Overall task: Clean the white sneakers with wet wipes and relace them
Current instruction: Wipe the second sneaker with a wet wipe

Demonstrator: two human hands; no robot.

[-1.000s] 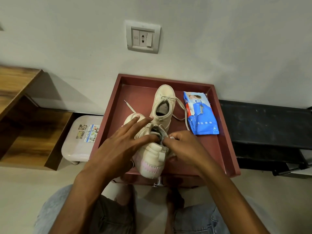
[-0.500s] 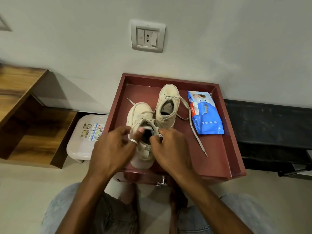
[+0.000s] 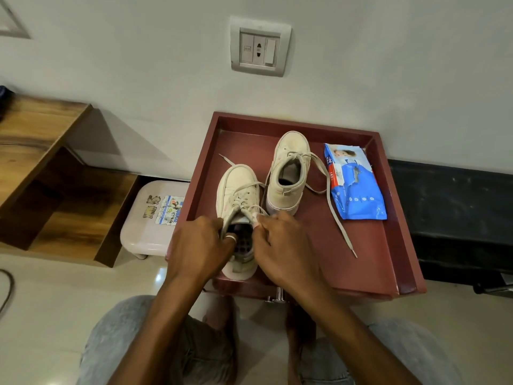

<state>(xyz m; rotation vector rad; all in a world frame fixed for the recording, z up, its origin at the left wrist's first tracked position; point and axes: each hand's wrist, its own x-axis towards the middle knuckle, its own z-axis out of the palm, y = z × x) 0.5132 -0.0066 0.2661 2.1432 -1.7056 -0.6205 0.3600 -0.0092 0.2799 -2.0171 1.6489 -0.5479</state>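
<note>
- The near sneaker (image 3: 238, 187) now sits flat on the bench (image 3: 369, 245), no longer tipped.
- Your left hand (image 3: 197, 245) grips it; right hand (image 3: 283, 245) pinches the lace (image 3: 244, 202): tightening looks underway.

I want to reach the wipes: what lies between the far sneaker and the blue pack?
Head view: only a loose lace from the far sneaker, on the tray floor.

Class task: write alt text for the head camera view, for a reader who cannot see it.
A person's left hand and right hand grip the collar of the nearer white sneaker on a red tray. The second sneaker stands beyond it, one lace trailing loose, beside a blue pack of wet wipes.
</note>
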